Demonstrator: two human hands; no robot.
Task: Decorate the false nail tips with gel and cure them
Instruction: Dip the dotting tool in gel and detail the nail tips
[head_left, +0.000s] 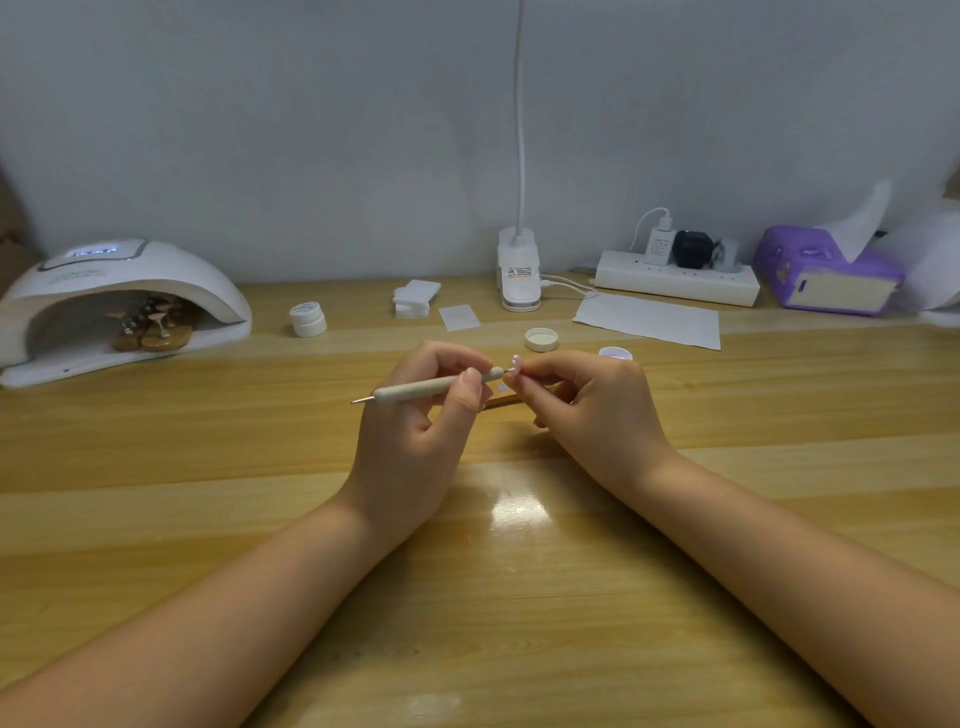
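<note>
Left hand (415, 410) pinches dotting pen (436, 385); right hand (587, 410) pinches nail tip (515, 362) mid-table, pen point at it. Tip looks light, thin, slick with wet gel: hold by edges or stand. More tips sit in lamp (119, 306).

hands (511, 410) hold dotting pen (436, 385) against nail tip (515, 364).
</note>
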